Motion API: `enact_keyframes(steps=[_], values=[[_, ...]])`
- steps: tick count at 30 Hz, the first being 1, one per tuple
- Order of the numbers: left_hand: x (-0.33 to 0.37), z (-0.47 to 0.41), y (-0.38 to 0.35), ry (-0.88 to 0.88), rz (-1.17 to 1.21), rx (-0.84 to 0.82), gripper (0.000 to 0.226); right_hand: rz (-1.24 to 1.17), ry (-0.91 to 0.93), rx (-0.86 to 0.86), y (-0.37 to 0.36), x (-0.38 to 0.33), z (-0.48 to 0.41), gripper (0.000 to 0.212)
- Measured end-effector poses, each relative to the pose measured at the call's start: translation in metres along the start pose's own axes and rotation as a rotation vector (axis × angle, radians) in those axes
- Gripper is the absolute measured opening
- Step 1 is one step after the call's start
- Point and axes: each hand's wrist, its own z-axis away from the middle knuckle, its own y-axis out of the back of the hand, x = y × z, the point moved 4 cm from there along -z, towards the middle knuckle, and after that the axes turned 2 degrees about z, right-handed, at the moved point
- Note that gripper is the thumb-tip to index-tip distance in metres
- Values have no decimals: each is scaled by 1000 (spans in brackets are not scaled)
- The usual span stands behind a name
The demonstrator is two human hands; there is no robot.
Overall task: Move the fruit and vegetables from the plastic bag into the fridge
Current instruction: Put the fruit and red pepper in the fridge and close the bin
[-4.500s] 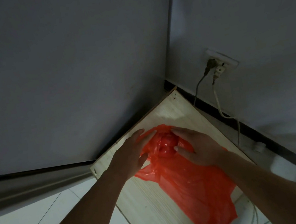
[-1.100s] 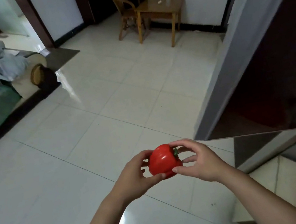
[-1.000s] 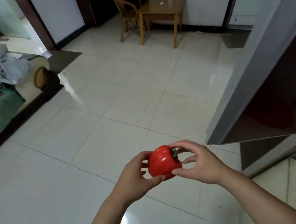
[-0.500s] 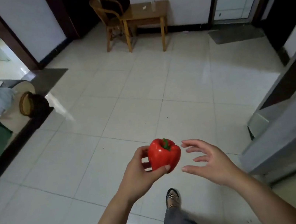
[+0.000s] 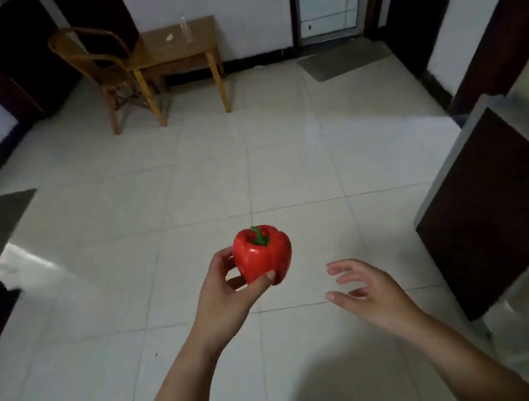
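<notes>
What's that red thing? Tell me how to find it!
Look above the white tiled floor, in the middle of the view. The left hand holds a pepper there: shiny red with a green stem, the only bright thing around.

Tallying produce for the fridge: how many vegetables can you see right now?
1: a red bell pepper, gripped in the left hand. Others may be out of view.

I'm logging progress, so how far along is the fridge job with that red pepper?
Done: the red pepper is out of the bag, bare. In hand: the left hand grips it above the tiled floor; the right hand is open and empty. Left: it is not in a fridge yet, and the bag is out of view, so its contents cannot be told.
</notes>
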Motion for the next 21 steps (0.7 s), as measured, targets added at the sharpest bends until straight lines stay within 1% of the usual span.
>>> enact_keyframes(steps=[3, 9, 10, 14, 17, 21], values=[[10, -63, -34, -19, -8, -158, 57, 15, -28, 108, 26, -2, -36, 36], [32, -188, -103, -97, -88, -505, 51, 32, -119, 387, 79, -2, -109, 36], [41, -208, -114, -113, -102, -558, 50, 32, -138, 431, 89, -5, -120, 37], [83, -276, -160, -162, -140, -772, 52, 26, -206, 517, 130, -23, -155, 47], [113, -312, -212, -201, -183, -953, 58, -43, -237, 638, 167, -30, -169, 53], [149, -324, -289, -287, -232, -1193, 61, -171, -220, 817, 215, -31, -169, 57]])
